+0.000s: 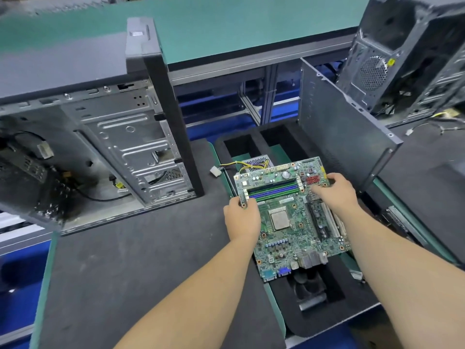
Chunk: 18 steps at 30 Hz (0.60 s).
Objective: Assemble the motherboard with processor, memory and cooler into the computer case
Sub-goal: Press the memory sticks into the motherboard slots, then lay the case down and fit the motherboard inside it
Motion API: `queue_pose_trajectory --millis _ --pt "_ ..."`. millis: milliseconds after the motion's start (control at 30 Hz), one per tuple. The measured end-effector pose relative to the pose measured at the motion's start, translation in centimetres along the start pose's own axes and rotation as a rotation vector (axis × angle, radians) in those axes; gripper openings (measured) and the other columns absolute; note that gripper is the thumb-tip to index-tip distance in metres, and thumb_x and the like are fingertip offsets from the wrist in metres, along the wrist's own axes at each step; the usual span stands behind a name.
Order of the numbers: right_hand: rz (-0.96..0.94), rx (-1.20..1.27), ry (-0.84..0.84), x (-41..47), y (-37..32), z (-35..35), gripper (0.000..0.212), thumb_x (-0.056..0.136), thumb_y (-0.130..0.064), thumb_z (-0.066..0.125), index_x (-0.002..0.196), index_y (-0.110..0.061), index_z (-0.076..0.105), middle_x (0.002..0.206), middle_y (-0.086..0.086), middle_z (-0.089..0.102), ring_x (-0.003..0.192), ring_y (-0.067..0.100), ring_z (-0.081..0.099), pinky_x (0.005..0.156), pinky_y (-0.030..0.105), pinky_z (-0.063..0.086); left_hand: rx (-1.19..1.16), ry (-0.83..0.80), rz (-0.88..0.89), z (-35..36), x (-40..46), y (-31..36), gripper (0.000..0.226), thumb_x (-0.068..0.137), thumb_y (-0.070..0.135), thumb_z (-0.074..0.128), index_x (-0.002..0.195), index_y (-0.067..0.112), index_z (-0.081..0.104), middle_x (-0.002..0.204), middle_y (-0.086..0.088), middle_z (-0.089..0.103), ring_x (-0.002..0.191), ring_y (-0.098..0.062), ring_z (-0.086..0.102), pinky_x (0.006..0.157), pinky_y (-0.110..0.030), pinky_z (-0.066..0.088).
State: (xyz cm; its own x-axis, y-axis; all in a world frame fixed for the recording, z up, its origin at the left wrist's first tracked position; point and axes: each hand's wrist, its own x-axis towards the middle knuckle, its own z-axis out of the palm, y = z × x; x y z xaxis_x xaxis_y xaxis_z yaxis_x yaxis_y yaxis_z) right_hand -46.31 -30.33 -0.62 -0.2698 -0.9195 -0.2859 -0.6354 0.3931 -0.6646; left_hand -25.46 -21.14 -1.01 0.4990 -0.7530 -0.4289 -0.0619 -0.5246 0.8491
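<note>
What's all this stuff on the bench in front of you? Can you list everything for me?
green motherboard: one, held over the foam tray, centre
square silver processor: one, in the board's socket
open grey metal computer case: one, left on the bench
second dark computer case: one, far right
grey metal side panel: one, upright behind the tray
black foam tray: one, under the board
hands: left and right, each gripping a board edge

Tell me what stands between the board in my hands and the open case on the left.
Nothing visible does. The green motherboard, gripped by left hand and right hand, sits right of the open grey metal computer case; only bare dark grey mat lies between.
</note>
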Motion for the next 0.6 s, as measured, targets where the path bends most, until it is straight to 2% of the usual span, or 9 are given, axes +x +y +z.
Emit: queue_pose_trajectory --millis 133,300,400,500,600 --pt "0.02 -0.045 0.0 0.1 0.2 0.5 0.064 0.084 -0.047 0.069 0.14 -0.023 0.048 0.133 0.013 0.053 0.121 0.036 0.052 0.102 0.05 0.046 0.054 -0.012 0.016 -0.4 0.3 0.0 0.045 0.098 0.032 0.045 0.141 0.017 0.045 0.123 -0.012 0.059 0.09 -0.026 0.061 0.074 -0.036 0.049" --pt "0.057 -0.159 0.084 -0.2 -0.1 1.1 0.059 0.092 -0.049 0.056 0.144 -0.025 0.045 0.142 0.016 0.044 0.129 0.04 0.043 0.106 0.054 0.038 0.114 -0.031 0.036 -1.5 1.1 -0.1 0.04 0.101 0.028 0.042 0.138 0.018 0.05 0.13 -0.002 0.054 0.096 -0.018 0.055 0.077 -0.029 0.04" --pt "0.04 -0.189 0.189 -0.9 -1.2 1.3 0.05 0.095 -0.047 0.05 0.139 -0.022 0.051 0.142 0.017 0.043 0.129 0.04 0.038 0.105 0.055 0.032 0.134 0.008 0.025 -2.6 1.4 -0.2 0.03 0.099 0.026 0.044 0.123 0.017 0.058 0.123 -0.003 0.058 0.099 -0.02 0.056 0.081 -0.032 0.045" --pt "-0.078 -0.112 0.326 -2.2 -3.8 2.0 0.036 0.097 -0.036 0.049 0.127 -0.019 0.061 0.136 0.014 0.048 0.125 0.037 0.04 0.104 0.053 0.03 0.19 0.098 0.043 -4.8 1.8 -0.6 0.012 0.094 0.027 0.05 0.091 0.018 0.057 0.095 0.0 0.063 0.079 -0.019 0.056 0.064 -0.03 0.044" --pt "-0.291 -0.041 0.375 -4.6 -7.9 4.1 0.027 0.097 -0.028 0.051 0.116 -0.018 0.066 0.125 0.01 0.056 0.117 0.032 0.046 0.101 0.05 0.033 0.174 0.149 0.103 -8.1 2.6 -0.3 0.011 0.091 0.024 0.051 0.084 0.019 0.058 0.08 0.006 0.06 0.069 -0.017 0.055 0.052 -0.026 0.04"
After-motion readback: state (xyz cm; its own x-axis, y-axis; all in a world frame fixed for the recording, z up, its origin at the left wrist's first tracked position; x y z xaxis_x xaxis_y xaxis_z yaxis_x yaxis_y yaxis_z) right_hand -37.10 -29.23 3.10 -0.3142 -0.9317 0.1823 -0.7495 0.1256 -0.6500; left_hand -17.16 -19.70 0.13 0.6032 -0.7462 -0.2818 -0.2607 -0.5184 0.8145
